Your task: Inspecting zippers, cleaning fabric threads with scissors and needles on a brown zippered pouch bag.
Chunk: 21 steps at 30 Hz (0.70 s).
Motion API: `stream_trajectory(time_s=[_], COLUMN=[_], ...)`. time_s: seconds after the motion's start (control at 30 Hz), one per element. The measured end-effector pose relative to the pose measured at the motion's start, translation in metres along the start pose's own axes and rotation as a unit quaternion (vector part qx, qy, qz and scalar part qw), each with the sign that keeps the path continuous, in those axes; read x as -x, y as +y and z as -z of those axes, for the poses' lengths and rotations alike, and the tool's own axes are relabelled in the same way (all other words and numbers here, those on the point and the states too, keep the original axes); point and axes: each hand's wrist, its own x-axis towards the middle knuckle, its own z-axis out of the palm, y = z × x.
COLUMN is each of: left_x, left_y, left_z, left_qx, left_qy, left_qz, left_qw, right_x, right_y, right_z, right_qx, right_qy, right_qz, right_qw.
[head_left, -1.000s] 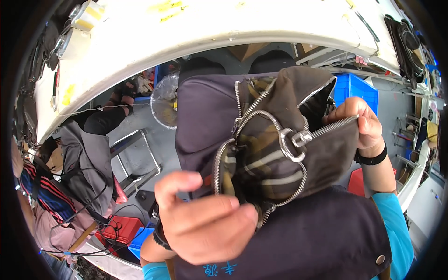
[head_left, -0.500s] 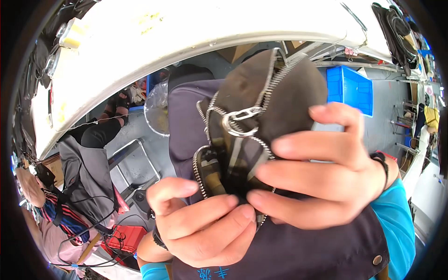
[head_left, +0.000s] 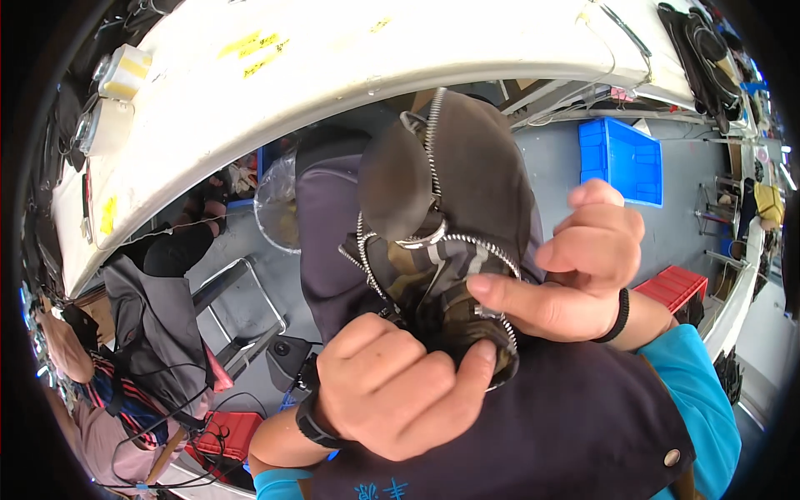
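A dark brown zippered bag (head_left: 487, 162) hangs over my lap, its mouth unzipped and facing me. Silvery metal zipper teeth run around the opening and up the far side. Inside, a camouflage-patterned lining (head_left: 417, 271) shows. My left hand (head_left: 400, 387) is closed on the near edge of the mouth, thumb toward the lining. At the right edge, my right hand (head_left: 567, 271) presses its thumb on the lining beside the zipper. Its other fingers curl above, and a small metal piece shows below that thumb. The underside of the bag is hidden.
A white table (head_left: 333, 50) curves across the far side. On the floor stand a blue crate (head_left: 621, 162), a red crate (head_left: 671, 287) and a clear plastic bag (head_left: 277, 204). Another person (head_left: 125, 392) sits at the left, near a red bin (head_left: 225, 437).
The bag has tilted and shifted left, showing more lining. My right hand has drawn back from the opening with its fingers curling. My left hand has turned and closed on the near edge.
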Motion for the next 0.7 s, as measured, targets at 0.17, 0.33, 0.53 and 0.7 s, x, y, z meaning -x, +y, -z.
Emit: stream_trajectory(time_s=[0.17,0.33,0.53,0.7], left_x=[-0.009,-0.008,-0.013,0.001], left_y=[0.000,-0.001,0.004,0.001], left_z=[-0.007,-0.013,-0.016,-0.001], left_qx=[-0.059,-0.081,0.034,0.155], left_qy=[0.020,0.019,-0.064,0.032], left_qz=[-0.047,-0.038,0.040,0.202], left_qw=[0.997,0.996,0.997,0.967], right_x=[0.008,0.002,0.006,0.010], right_y=[-0.004,-0.014,-0.023,-0.024], right_z=[0.010,0.019,0.019,0.018], right_qx=[-0.137,-0.428,-0.584,-0.529], right_qy=[-0.136,-0.189,-0.113,-0.110], right_qz=[-0.104,-0.327,-0.475,-0.436], right_qw=[0.976,0.821,0.649,0.720])
